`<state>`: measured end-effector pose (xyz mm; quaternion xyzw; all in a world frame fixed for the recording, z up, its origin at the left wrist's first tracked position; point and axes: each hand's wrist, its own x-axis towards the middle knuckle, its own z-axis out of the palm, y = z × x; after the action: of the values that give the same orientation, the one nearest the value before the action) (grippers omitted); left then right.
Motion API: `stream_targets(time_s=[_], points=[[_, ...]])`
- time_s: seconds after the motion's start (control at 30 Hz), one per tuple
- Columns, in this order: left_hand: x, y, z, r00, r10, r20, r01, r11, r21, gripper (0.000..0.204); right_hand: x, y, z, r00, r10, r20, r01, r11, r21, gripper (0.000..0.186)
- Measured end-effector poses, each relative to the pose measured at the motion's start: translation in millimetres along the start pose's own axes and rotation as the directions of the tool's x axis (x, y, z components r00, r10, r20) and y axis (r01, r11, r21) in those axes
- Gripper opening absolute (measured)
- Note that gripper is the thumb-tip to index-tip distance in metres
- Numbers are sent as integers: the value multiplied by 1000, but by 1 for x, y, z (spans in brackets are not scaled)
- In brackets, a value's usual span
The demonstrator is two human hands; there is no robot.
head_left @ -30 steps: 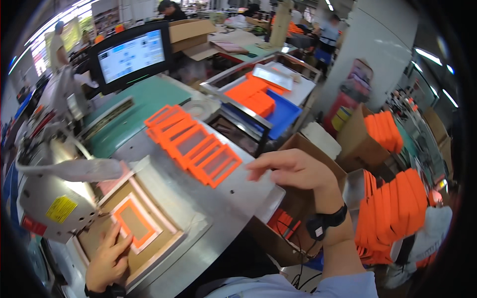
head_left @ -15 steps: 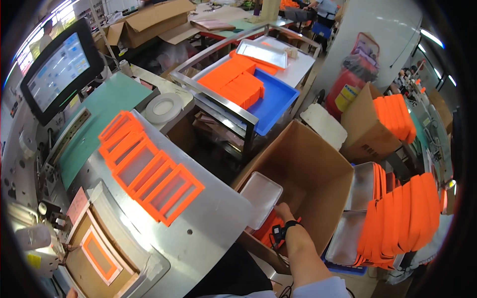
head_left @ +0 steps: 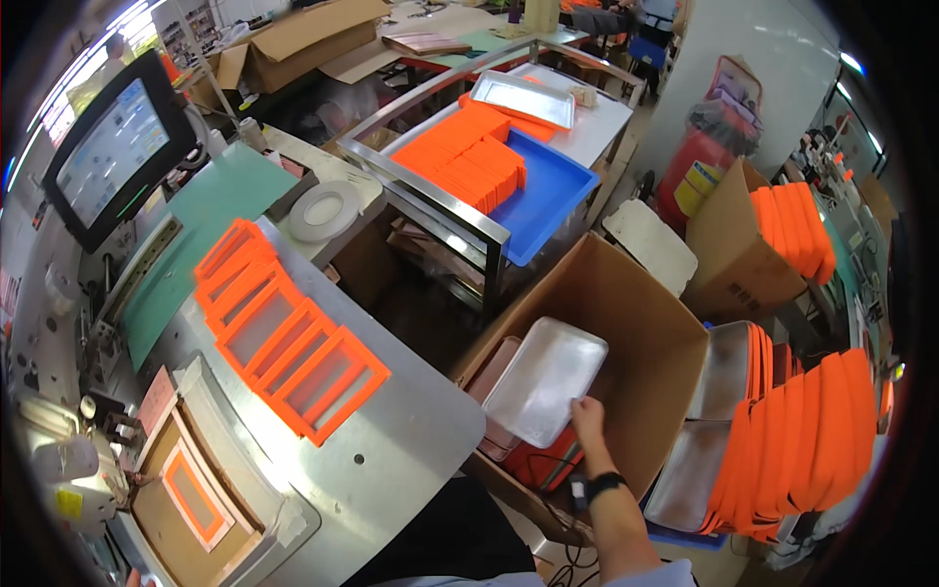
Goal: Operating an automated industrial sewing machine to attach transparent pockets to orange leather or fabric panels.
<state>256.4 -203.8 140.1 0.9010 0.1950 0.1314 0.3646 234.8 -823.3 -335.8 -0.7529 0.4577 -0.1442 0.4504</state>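
My right hand [head_left: 589, 421] is closed on the right edge of a shallow silver metal tray [head_left: 548, 377]. The tray is tilted inside the large cardboard box [head_left: 650, 362], over another tray [head_left: 494, 377] and some orange pieces [head_left: 538, 468] at the bottom. A dark band with a small device circles my right wrist. Of my left hand [head_left: 135, 578], only a fingertip or so shows at the lower left edge, near the machine's framed bed [head_left: 191, 499]; its grip is hidden.
Overlapping orange frames [head_left: 293, 338] lie on the metal worktable [head_left: 411, 430]. A cart behind carries orange stacks [head_left: 460, 157] and a blue tray [head_left: 548, 210]. Orange stacks and trays [head_left: 690, 479] stand right of the box. A monitor [head_left: 117, 157] stands at the left.
My right hand has lifted the silver tray up and to the right, exposing another tray under it. My view has shifted slightly.
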Motion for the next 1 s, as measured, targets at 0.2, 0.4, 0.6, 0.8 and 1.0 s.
stream_targets(time_s=[0.2,0.4,0.6,0.8,1.0], points=[[-5,28,35,796,546,261,-591,795,138,34,-64,-137,-132,999,-29,44,-11,703,711,12],[-46,71,53,216,878,427,-951,288,-110,49,-159,-311,-148,861,-485,150,173,558,812,55],[-82,37,42,183,917,354,-983,178,48,57,-248,-419,-99,458,-543,704,-37,780,625,69],[-85,5,-3,470,876,106,-878,453,151,25,-277,-461,-47,86,-283,955,-182,938,295,61],[-43,-53,-45,721,688,84,-618,693,-371,14,-290,-483,-14,4,-655,756,-1,756,655,66]])
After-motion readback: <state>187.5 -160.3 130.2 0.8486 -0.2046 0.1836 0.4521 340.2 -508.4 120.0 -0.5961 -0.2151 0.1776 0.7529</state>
